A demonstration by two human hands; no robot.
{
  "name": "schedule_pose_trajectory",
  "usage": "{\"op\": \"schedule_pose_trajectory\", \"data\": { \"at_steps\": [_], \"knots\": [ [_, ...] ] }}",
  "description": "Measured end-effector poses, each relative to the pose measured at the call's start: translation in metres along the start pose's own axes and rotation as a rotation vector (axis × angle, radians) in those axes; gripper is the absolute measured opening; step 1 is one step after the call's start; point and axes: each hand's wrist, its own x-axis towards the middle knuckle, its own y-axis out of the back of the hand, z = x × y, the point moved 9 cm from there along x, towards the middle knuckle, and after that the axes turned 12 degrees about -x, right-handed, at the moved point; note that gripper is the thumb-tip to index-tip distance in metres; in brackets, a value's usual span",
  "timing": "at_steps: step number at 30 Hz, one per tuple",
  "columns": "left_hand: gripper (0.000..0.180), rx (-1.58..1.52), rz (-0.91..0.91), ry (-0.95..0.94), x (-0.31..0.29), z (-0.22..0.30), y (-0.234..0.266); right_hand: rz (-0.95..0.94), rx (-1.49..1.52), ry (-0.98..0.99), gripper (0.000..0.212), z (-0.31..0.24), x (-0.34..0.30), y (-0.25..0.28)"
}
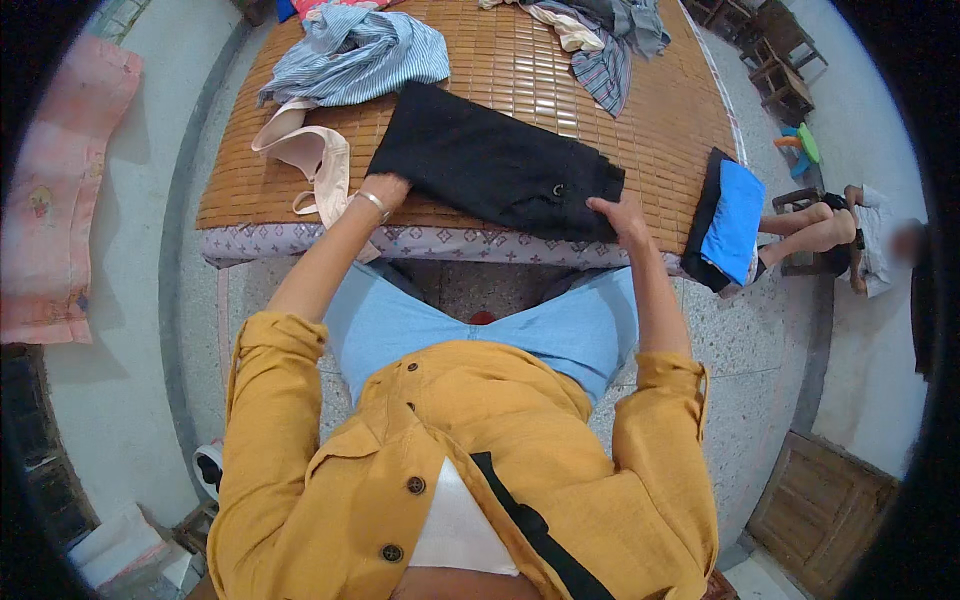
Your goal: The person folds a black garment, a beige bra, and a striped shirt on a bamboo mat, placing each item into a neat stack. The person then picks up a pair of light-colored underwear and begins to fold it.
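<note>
A pair of black trousers [490, 160], folded lengthwise, lies across the near part of a bamboo-slat mat [660, 130] on a bed. A small metal fastening shows near its right end. My left hand [387, 190] grips the lower left corner, its fingertips hidden beneath the cloth. At the other end, my right hand [622, 216] pinches the near edge with the thumb on top. Close to my left wrist is a pale pink bra [318, 155]. Farther back a blue-and-white striped garment [358, 58] sits in a loose heap.
At the bed's right edge, a folded blue garment [735, 220] rests on dark cloth. More crumpled clothes [610, 40] are at the far side. A seated person [850, 225] is to the right, near wooden stools [780, 85]. Patterned fabric [290, 243] covers the bed's front edge.
</note>
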Motion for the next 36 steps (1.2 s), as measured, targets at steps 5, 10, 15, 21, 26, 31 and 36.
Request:
{"op": "schedule_pose_trajectory", "data": {
  "at_steps": [5, 10, 15, 21, 26, 31, 36],
  "knots": [
    [0.013, 0.114, -0.146, 0.112, 0.016, 0.050, 0.031, 0.221, 0.290, -0.035, 0.042, 0.051, -0.041, -0.010],
    [0.035, -0.212, 0.051, 0.185, -0.011, 0.036, 0.042, -0.005, 0.748, -0.219, 0.034, 0.058, -0.095, -0.079],
    [0.081, -0.280, 0.187, -0.064, -0.053, 0.086, 0.059, -0.137, 0.966, -0.361, 0.040, 0.037, -0.119, -0.167],
    [0.086, -0.501, 0.043, -0.292, -0.078, 0.141, 0.058, -0.421, 0.999, -0.275, 0.039, -0.027, -0.163, -0.210],
    [0.065, -0.740, 0.229, -0.207, -0.097, 0.116, 0.028, -0.790, 0.328, -0.015, 0.028, -0.058, -0.191, -0.170],
    [0.062, -0.760, 0.226, -0.209, -0.102, 0.115, 0.030, 0.195, -0.743, 0.881, 0.036, -0.097, -0.143, -0.068],
    [0.059, -0.775, 0.262, -0.226, -0.103, 0.115, 0.036, 0.024, -1.115, 1.218, 0.076, -0.102, -0.125, -0.111]
  ]
}}
